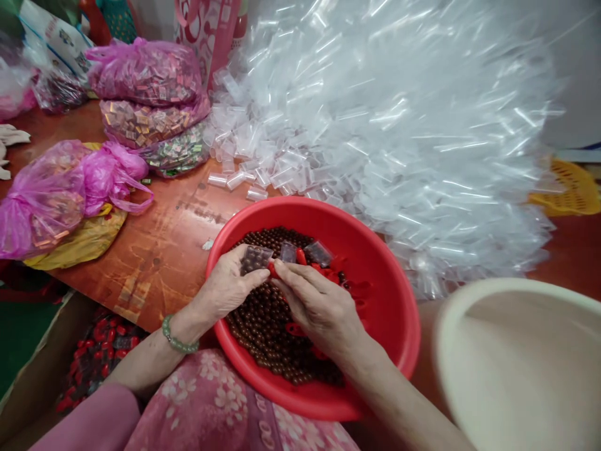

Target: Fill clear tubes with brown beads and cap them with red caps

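Note:
My left hand [228,285] pinches a short clear plastic tube [256,258] filled with dark brown beads, holding it sideways. At the tube's right end, the fingers of my right hand [322,304] close on a small red plastic cap [273,269]. Whether the cap is fully seated cannot be seen. Both hands are over a red basin [409,326] heaped with loose brown beads [263,329]. Inside it, beyond my fingers, lie a clear tube [319,253] and another tube [288,252]. Red plastic pieces [360,290] lie along the basin's right side, partly hidden by my right hand.
A big pile of clear tubes [375,138] rises behind the basin. Pink bags [150,72] of small pieces sit at the back left, with another pink bag [51,194] nearer. A pale tub [516,363] stands right. A box at lower left holds red-capped tubes [101,344].

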`<state>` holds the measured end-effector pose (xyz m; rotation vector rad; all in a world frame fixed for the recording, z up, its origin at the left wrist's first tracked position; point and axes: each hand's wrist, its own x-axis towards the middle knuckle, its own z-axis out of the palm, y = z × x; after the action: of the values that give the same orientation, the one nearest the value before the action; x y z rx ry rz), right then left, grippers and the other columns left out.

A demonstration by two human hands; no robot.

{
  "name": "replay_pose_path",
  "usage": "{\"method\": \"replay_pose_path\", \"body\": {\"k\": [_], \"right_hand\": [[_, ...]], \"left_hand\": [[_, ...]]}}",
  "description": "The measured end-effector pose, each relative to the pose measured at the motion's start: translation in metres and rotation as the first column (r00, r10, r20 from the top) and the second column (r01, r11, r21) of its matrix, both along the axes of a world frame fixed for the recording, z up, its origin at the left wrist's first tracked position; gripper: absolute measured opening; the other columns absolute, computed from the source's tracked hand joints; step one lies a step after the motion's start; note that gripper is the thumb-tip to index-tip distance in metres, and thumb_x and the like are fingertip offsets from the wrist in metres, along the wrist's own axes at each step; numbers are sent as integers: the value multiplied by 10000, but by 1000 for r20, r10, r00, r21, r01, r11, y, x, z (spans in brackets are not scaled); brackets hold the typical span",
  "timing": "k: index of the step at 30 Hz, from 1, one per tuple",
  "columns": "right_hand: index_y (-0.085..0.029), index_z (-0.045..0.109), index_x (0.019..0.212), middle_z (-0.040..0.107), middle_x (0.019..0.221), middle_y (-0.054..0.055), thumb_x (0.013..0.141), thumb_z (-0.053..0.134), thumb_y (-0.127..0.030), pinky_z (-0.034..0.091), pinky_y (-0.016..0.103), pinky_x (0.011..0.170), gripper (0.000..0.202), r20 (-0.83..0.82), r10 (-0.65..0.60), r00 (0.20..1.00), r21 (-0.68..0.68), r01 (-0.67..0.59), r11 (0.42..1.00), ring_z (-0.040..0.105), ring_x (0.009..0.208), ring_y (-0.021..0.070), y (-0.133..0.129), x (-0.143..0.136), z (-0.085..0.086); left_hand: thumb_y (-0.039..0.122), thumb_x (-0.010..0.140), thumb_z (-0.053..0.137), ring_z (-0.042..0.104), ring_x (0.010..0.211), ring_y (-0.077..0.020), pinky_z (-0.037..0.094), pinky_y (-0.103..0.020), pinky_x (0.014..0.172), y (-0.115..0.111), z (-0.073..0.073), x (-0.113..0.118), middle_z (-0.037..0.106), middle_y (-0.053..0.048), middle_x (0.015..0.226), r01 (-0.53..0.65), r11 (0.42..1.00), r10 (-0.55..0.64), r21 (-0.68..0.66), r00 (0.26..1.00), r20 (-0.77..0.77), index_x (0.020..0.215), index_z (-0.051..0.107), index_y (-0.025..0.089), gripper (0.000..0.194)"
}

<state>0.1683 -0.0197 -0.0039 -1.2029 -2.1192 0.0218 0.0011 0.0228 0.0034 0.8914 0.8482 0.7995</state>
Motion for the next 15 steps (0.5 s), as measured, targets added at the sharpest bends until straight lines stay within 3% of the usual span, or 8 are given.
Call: {"method": "replay_pose_path", "body": {"k": [5,9,12,15], "right_hand": [[-165,644,1119,724,953,108,903,571,-100,612,282,753,237,-83,-73,994,-46,69,997,707,827,175,4,-11,-4],[-184,678,1002,708,837,64,902,574,-179,585,299,690,144,-275,-154,949,-227,91,970,681,739,167,11,-7,-3],[-207,694,979,716,810,29,886,615,-279,559,282,642,142,-477,-311,822,-482,52,875,667,700,153,18,6,3],[-235,710,989,689,764,-9,861,652,-345,517,246,577,179,-632,-403,661,-575,-51,817,601,604,110,25,17,14]], "left_hand": [[99,757,654,574,859,-117,436,-262,878,1,5,-1,635,2,897,9,1000,-8,20,999,-38,937,598,134,192],[102,762,681,605,928,-130,437,-291,946,1,1,-2,668,-21,948,47,998,-43,-44,994,96,981,622,128,229],[120,749,727,651,982,-153,470,-317,957,4,-2,-5,686,-51,1040,138,975,-85,-173,956,282,1012,642,133,276],[212,783,736,685,1013,-207,525,-332,892,10,-2,-10,706,-102,1098,262,933,-143,-248,899,413,1046,661,126,287]]}}
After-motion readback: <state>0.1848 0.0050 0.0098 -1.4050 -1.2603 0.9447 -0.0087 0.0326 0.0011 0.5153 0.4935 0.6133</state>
